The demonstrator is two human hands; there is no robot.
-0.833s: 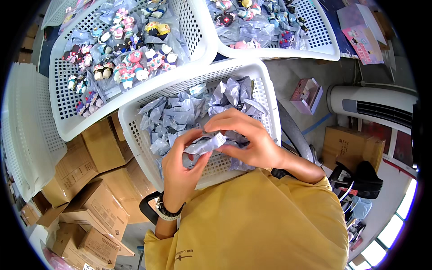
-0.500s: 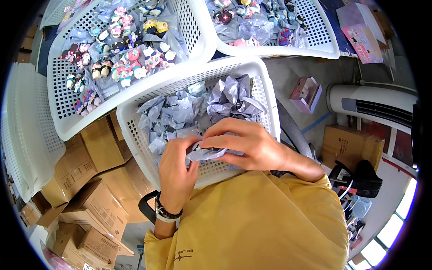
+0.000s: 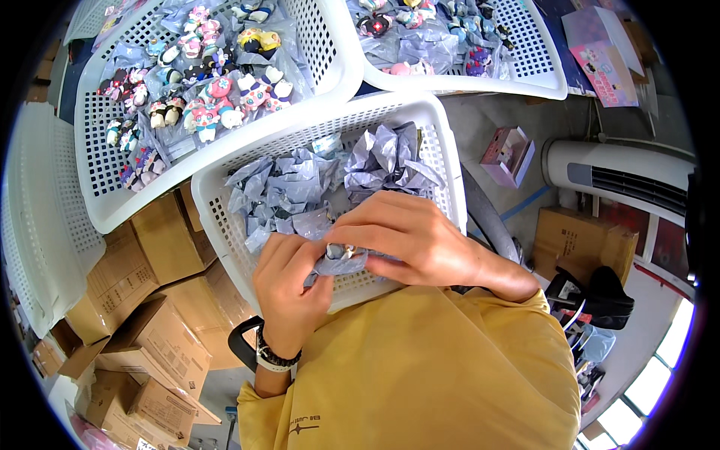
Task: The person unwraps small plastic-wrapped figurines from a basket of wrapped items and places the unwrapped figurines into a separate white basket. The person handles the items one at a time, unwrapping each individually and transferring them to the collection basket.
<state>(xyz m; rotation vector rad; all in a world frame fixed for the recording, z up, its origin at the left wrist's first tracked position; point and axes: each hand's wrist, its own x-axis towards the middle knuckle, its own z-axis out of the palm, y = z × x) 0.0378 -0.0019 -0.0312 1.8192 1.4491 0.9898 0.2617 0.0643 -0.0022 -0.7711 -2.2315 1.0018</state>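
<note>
Over the near part of a white perforated basket [image 3: 455, 172], both hands grip a small grey plastic bag [image 3: 343, 265]. My left hand [image 3: 291, 279] is closed on its left side, thumb below and fingers curled. My right hand [image 3: 405, 234] pinches its upper and right edge. In the bag's opening shows part of a small whitish figurine [image 3: 335, 250], with a dark and tan bit beside it; the rest is hidden by bag and fingers. Behind my hands, crumpled grey plastic bags [image 3: 296, 180] lie in the same basket, some with contents I cannot make out.
A second white basket [image 3: 330, 64] at the far left holds several small colourful figurines [image 3: 214, 105] on grey plastic. Another such basket [image 3: 551, 71] stands at the far right. Cardboard boxes [image 3: 169, 337] are stacked at left. A small pink box [image 3: 508, 156] sits right of my basket.
The bag's mouth has been spread, and more of the whitish figurine shows in it. My left hand has turned slightly and shifted a little left; my right hand stays close by.
</note>
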